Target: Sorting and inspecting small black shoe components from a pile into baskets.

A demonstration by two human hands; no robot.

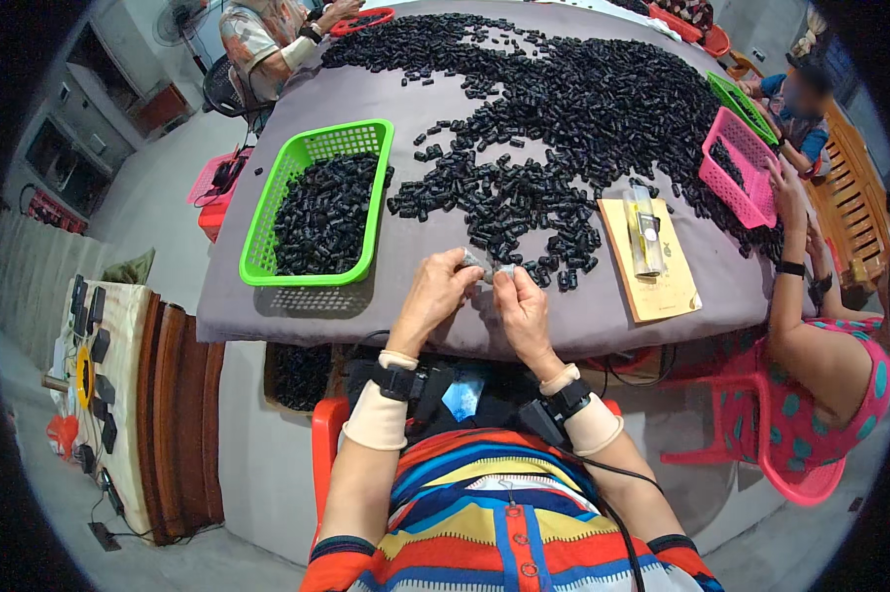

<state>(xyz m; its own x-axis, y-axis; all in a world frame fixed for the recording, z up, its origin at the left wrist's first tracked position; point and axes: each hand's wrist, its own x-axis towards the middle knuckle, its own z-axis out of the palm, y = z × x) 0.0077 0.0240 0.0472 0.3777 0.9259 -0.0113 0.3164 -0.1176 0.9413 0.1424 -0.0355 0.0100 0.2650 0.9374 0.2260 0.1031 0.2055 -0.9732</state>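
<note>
My left hand [433, 294] and my right hand [526, 314] meet over the near edge of the grey cloth-covered table [317, 318]. Both have their fingertips pinched together, almost touching. Greyish coverings seem to wrap some of the fingertips. Whatever lies between them is too small to make out. Just beyond the hands spreads a large heap of small black cylindrical pieces [603, 109], with looser ones nearest me. Left of my left hand stands a bright green plastic basket [381, 212], holding many similar black pieces [321, 217].
Right of my hands, a yellow paper pad [657, 299] lies under a clear plastic case [646, 237]. A pink basket [736, 158] sits by a co-worker's hand [788, 192] at the right edge. Another person [262, 49] works at the far left. A dark cable [622, 474] trails from my right wrist.
</note>
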